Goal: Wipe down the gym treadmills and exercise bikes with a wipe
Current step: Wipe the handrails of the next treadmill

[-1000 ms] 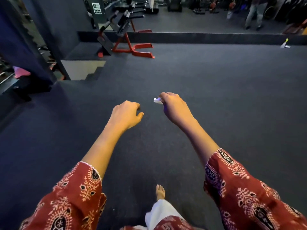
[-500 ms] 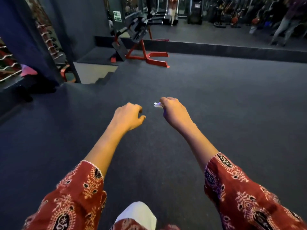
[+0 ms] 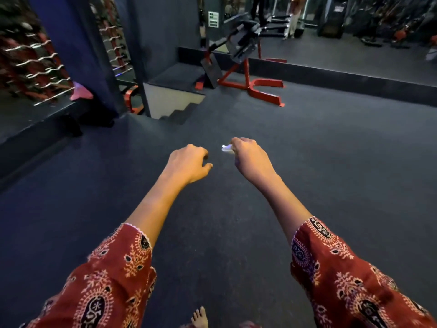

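Observation:
My right hand (image 3: 250, 159) is held out over the dark floor, closed around a small white wipe (image 3: 226, 148) whose tip sticks out to the left of my fingers. A little to the left and lower, my left hand (image 3: 189, 165) hangs with its fingers curled loosely and nothing in it. Both forearms come out of red patterned sleeves. A treadmill (image 3: 279, 22) stands far off at the top, beyond a low step. No exercise bike can be made out.
A red-framed bench machine (image 3: 248, 74) stands ahead on the dark carpet (image 3: 331, 162). A stairwell (image 3: 175, 107) drops down at the left, next to a blue pillar (image 3: 78, 50) and racks of bars (image 3: 35, 62). A low ledge (image 3: 354, 79) crosses the room. My bare foot (image 3: 199, 317) shows below.
The view has moved forward and swung left; the red machine and stairwell are nearer. Both hands keep their pose, the wipe still in my right hand. My bare foot is back in view.

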A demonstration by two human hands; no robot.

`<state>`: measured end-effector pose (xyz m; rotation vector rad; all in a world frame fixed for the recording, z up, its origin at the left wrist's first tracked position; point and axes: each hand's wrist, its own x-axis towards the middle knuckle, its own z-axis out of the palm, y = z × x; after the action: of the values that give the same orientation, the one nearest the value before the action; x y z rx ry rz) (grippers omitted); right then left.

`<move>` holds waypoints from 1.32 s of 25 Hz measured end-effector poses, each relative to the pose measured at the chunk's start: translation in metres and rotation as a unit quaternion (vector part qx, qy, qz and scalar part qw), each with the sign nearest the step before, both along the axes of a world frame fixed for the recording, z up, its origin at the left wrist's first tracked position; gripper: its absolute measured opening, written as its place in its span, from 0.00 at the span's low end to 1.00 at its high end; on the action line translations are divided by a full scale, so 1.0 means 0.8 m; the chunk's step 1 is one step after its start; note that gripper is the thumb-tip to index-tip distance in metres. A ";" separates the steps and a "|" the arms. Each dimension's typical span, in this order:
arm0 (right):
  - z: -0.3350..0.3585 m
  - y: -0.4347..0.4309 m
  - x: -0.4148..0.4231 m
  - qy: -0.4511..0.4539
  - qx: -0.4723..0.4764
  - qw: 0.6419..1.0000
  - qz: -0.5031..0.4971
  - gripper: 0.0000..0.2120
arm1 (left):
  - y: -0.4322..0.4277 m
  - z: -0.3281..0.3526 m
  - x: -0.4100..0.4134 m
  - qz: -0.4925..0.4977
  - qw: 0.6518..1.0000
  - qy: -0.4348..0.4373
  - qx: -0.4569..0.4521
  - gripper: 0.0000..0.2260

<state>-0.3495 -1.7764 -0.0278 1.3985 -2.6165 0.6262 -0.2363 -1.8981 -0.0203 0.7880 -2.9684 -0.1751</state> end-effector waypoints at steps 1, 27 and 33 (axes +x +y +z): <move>0.001 -0.035 -0.012 0.000 -0.004 1.000 0.011 0.14 | -0.032 0.002 -0.009 0.013 1.000 0.003 -0.002 0.16; -0.023 -0.770 0.062 0.011 0.013 0.840 0.542 0.14 | -0.537 -0.032 0.114 0.540 0.842 0.003 0.010 0.15; -0.010 -0.893 0.177 0.000 0.014 0.817 0.577 0.15 | -0.663 -0.015 0.207 0.560 0.828 -0.007 -0.010 0.15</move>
<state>-0.2082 -2.4911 -0.0362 2.8960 -1.4618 0.6242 -0.0710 -2.4285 -0.0323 2.2844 -1.9931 -0.0515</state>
